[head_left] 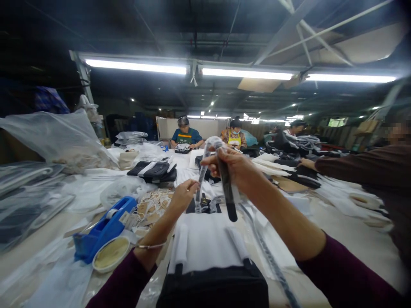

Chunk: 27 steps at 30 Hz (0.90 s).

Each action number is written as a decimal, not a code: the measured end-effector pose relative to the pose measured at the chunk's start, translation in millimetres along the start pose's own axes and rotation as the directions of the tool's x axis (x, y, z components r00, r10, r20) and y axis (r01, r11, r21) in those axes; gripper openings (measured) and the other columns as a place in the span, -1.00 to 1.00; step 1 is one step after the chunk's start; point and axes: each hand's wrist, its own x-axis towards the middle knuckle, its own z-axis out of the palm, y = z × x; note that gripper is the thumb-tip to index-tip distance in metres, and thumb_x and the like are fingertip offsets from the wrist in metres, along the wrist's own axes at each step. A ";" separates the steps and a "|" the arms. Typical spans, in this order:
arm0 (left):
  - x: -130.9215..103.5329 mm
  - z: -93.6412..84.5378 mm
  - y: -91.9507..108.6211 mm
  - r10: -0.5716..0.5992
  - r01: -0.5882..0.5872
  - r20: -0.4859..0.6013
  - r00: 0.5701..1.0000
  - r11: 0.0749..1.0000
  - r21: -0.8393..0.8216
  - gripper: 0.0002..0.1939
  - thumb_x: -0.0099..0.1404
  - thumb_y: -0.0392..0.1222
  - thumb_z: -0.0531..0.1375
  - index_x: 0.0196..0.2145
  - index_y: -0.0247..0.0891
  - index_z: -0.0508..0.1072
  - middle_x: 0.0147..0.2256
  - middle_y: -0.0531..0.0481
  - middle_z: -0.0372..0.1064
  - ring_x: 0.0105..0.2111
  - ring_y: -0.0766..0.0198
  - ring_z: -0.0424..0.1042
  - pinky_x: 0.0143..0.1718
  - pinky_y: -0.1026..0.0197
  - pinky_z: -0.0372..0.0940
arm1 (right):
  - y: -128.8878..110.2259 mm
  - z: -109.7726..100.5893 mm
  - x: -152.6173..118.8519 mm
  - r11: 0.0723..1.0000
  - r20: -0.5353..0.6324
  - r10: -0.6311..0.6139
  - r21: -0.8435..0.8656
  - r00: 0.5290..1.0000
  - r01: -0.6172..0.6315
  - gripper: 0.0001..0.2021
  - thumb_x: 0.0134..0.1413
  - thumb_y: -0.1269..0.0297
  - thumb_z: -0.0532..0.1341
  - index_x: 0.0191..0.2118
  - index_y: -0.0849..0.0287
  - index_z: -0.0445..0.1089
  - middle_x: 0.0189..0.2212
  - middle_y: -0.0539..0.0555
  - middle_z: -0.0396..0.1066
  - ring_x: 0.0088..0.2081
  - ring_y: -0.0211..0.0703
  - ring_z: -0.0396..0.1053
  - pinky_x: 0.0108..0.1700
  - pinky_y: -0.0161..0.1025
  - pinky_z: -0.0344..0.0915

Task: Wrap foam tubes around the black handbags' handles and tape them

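My right hand (229, 164) is raised over the table, closed around a black strap (227, 188) that is partly wrapped in clear plastic and hangs down in a loop. My left hand (185, 194) pinches the wrapped left side of that loop. Below my hands lies a black bag (215, 286) with white padding sheet (208, 239) over its upper part. Just beyond the bag, dark pieces with a small metal buckle (204, 200) show under the loop.
On the left stand a blue tape dispenser (104, 229) and a round dish (111, 254), beside scattered tags (152, 209). A wrapped strap (272, 256) lies to the right. Black bags (152, 170) lie farther back. A co-worker's arm (349, 164) reaches in at right; others sit opposite.
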 end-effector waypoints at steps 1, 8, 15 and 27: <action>-3.9 -5.0 13.7 0.024 -0.014 0.048 0.999 0.980 -0.198 -0.59 0.31 0.07 0.03 -0.20 -0.32 0.46 -0.26 -0.15 0.47 -0.28 0.18 0.44 -0.26 0.19 0.30 | 16.1 -3.0 1.0 0.999 -0.004 0.039 0.014 0.999 -0.039 -0.89 0.21 0.30 0.11 -0.19 0.21 0.27 -0.50 0.06 0.48 -0.57 -0.32 0.28 -0.56 -0.40 0.26; -30.4 -32.4 60.2 0.058 0.274 0.398 0.916 0.634 -0.723 -0.60 0.23 0.08 0.19 -0.21 -0.35 0.48 -0.35 -0.14 0.49 -0.43 0.23 0.48 -0.33 0.19 0.40 | 100.8 4.7 -18.5 0.987 0.016 0.153 0.056 0.988 -0.154 -0.70 0.04 0.06 0.26 -0.31 0.22 0.26 -0.62 0.01 0.42 -0.67 -0.32 0.27 -0.64 -0.41 0.22; -38.3 -39.5 53.3 -0.139 0.333 0.345 0.928 0.723 -0.605 -0.71 0.13 -0.16 0.31 -0.23 -0.39 0.47 -0.38 -0.18 0.53 -0.55 0.24 0.48 -0.57 0.30 0.35 | 119.2 25.8 -38.2 0.966 0.063 0.256 0.010 0.965 -0.257 -0.56 -0.06 -0.08 0.27 -0.34 0.28 0.32 -0.52 0.09 0.46 -0.58 -0.23 0.41 -0.50 -0.27 0.37; -51.0 -46.1 55.0 -0.127 0.181 0.132 0.983 0.789 -0.587 -0.77 0.11 -0.13 0.33 -0.32 -0.30 0.44 -0.36 -0.09 0.56 -0.27 0.08 0.55 -0.17 0.06 0.40 | 128.0 10.0 -61.9 0.765 -0.195 0.039 -0.625 0.980 -0.154 -0.91 0.03 0.45 0.14 -0.38 0.23 0.40 -0.38 0.10 0.44 -0.30 -0.12 0.41 -0.18 -0.14 0.31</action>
